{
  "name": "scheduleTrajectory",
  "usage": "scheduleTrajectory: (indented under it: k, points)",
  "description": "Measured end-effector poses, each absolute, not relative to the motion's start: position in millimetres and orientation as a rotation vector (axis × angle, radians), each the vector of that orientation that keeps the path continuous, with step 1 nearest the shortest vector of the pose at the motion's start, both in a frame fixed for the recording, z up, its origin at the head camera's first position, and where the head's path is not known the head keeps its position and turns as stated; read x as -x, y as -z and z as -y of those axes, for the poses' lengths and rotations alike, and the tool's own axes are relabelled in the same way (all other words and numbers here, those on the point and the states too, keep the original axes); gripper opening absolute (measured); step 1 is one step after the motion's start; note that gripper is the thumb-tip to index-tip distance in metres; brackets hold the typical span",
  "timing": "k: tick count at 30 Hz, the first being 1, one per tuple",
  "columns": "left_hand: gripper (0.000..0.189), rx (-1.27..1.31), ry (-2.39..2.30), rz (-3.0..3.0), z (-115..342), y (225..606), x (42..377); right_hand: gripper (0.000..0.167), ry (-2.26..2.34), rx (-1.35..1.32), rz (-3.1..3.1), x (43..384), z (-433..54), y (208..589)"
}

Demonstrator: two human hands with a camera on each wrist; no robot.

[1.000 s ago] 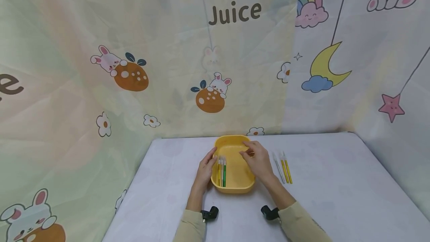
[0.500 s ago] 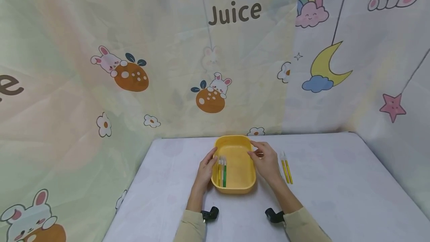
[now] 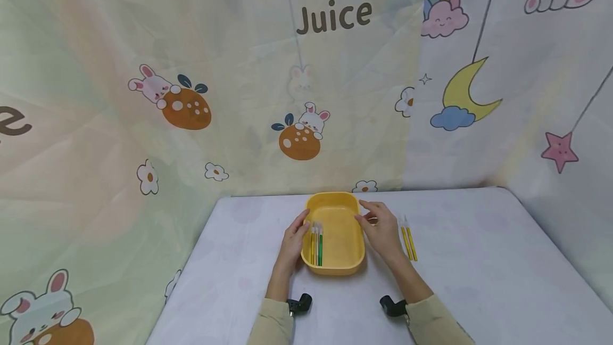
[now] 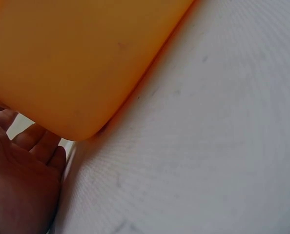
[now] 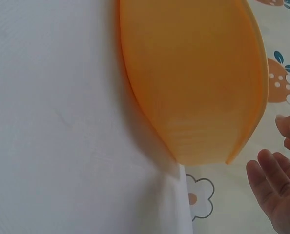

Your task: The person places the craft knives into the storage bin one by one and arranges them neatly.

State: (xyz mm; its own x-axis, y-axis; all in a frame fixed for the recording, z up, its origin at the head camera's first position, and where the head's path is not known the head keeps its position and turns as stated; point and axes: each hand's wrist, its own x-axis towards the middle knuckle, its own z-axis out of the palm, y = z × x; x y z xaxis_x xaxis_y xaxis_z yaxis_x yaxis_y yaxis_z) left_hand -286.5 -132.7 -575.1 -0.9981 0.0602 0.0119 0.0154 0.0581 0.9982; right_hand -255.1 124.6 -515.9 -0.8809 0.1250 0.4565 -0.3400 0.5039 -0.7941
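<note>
A yellow rectangular tray sits on the white table. My left hand holds its left rim, the thumb over the edge and the fingers outside; in the left wrist view those fingers reach round the tray's end. Along the tray's left side lie slim pen-like sticks in yellow, pinkish and green, with pale tips. My right hand hovers by the right rim, fingers loosely bent and holding nothing. A gap shows between it and the tray in the right wrist view.
Two yellow pen-like sticks lie side by side on the table, right of my right hand. A cloth backdrop with printed rabbits hangs behind the table's far edge.
My right hand has shifted from over the tray to just beyond its right rim. It now largely covers the silvery stick beside the yellow pair. My left hand stays put.
</note>
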Motion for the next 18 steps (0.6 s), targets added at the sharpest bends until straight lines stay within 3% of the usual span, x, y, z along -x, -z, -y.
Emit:
scheduleTrajectory:
  k: [18]
  points:
    - [0.042, -0.091, -2.113, -2.291, 133, 576, 287, 0.048, -1.331, -0.133, 2.331, 259, -135, 520]
